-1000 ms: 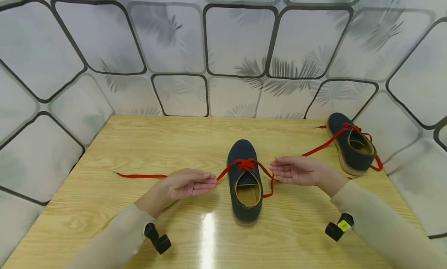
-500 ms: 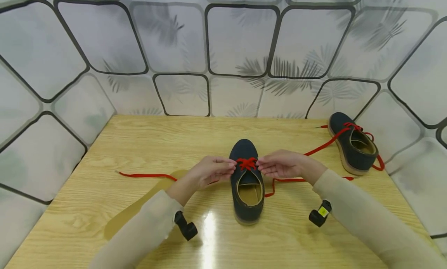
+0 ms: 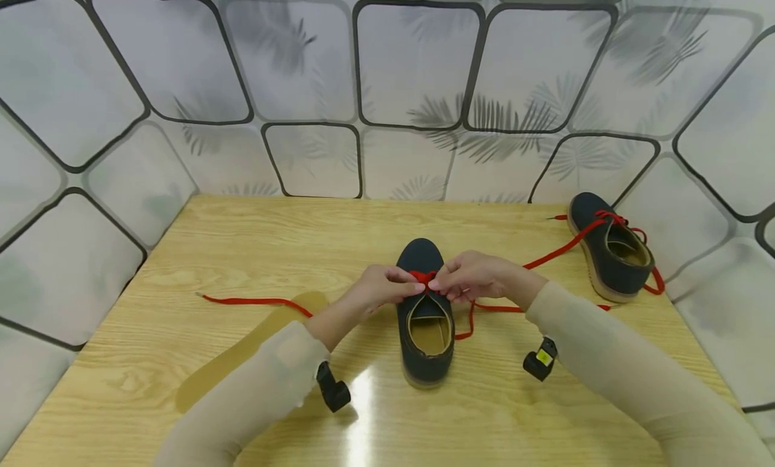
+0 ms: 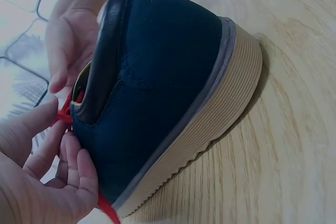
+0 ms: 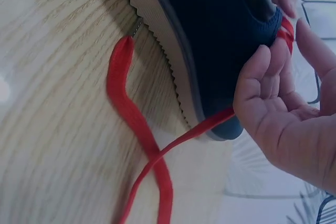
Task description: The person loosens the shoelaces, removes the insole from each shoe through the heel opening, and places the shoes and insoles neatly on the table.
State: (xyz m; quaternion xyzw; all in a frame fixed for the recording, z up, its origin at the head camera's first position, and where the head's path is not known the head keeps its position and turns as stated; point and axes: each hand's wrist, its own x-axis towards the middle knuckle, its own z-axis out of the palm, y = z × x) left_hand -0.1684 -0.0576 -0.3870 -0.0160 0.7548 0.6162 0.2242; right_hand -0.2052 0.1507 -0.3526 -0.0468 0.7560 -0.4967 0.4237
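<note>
A dark navy shoe (image 3: 426,366) with a pale ridged sole (image 4: 231,82) stands upright on the table, toe pointing away. Over its tongue, my left hand (image 3: 384,289) pinches the red shoelace (image 4: 64,115) between thumb and forefinger. From the other side my right hand (image 3: 478,275) pinches the lace (image 5: 286,31) as well, its fingertips almost meeting the left ones. The remaining fingers of each hand lie curled along the shoe's sides. The bow's centre is partly hidden behind the fingertips.
A second navy shoe (image 3: 630,272) with red laces lies at the back right of the wooden table (image 3: 254,238). A long tan insole (image 3: 236,363) is beneath my left forearm. Lace ends trail left and right. A patterned screen (image 3: 418,63) surrounds the table.
Both hands have moved inward from either side of the shoe to the lace at its middle, letting the long lace ends drop; fingertips now pinch at the knot. The shoe has stayed put.
</note>
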